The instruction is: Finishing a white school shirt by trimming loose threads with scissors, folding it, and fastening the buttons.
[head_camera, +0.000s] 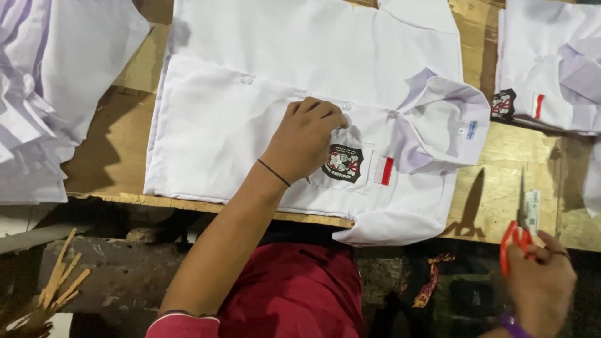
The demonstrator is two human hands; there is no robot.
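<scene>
From the head camera, your left hand [307, 139] lies knuckles up on the white shirt [250, 125], fingers curled and pressed onto the cloth at the button line, just above the chest pocket with its dark badge [342, 163]; whether the fingertips pinch anything you cannot tell, since they are tucked under. A thin black band [273, 172] circles that wrist. The shirt is spread flat on the wooden table [507, 188], front up, collar [447, 119] pointing to the right of the badge, and a small red and white patch [385, 170] sits just beside the badge on the collar side. The shirt's lower sleeve hangs over the table's near edge.

Your right hand [541, 281] is well to the right of the shirt, off the table's near edge, closed around the handles of red-handled scissors [518, 233], whose blades point up over the table edge. A small white tag [532, 209] stands just beside the blades.

Further right of the shirt lies another folded white shirt [551, 75] with the same kind of badge. To the left of the shirt, a stack of white garments [44, 94] overhangs the table. Below the shirt, under the table edge, red cloth [294, 291] shows over your lap.
</scene>
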